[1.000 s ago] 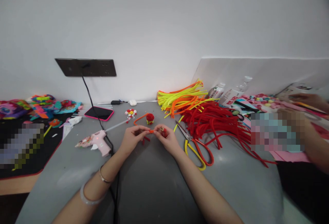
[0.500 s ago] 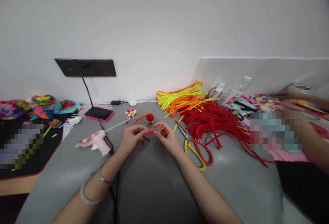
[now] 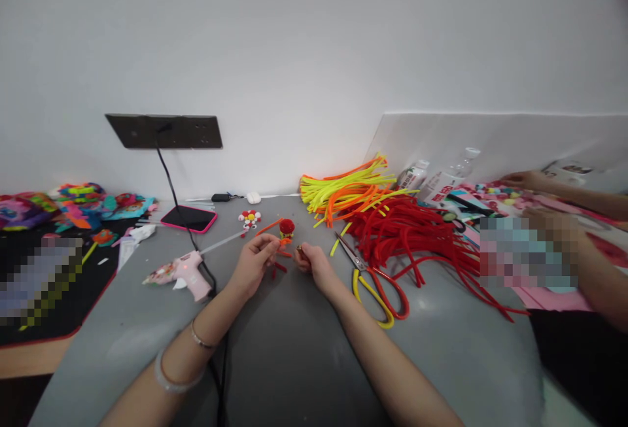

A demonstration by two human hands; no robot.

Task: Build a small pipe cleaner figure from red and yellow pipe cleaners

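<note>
My left hand (image 3: 255, 262) pinches a short orange pipe cleaner piece (image 3: 285, 242) between thumb and fingertips. Closed just to its right, my right hand (image 3: 314, 265) grips what looks like a small lighter (image 3: 299, 250); only its metal top shows now. Behind the fingertips stands a small figure with a round red top (image 3: 287, 225) and a yellow-green lower part. A longer orange pipe cleaner (image 3: 269, 226) lies left of it. Short red pieces (image 3: 280, 268) rest on the grey table below my fingers. A red-and-white flower piece with a yellow middle (image 3: 250, 216) lies farther back.
A pink glue gun (image 3: 189, 273) with a black cord lies at left, near a phone (image 3: 190, 219). Scissors (image 3: 366, 273) rest at right, beside yellow-orange pipe cleaners (image 3: 343, 185) and a red pile (image 3: 402, 231). Bottles (image 3: 439, 185) and another person's hands (image 3: 549, 218) are farther right.
My hands have moved apart; the right one has turned and drawn back from the orange piece, covering the lighter's red body. The orange piece stays in my left fingers, raised slightly.
</note>
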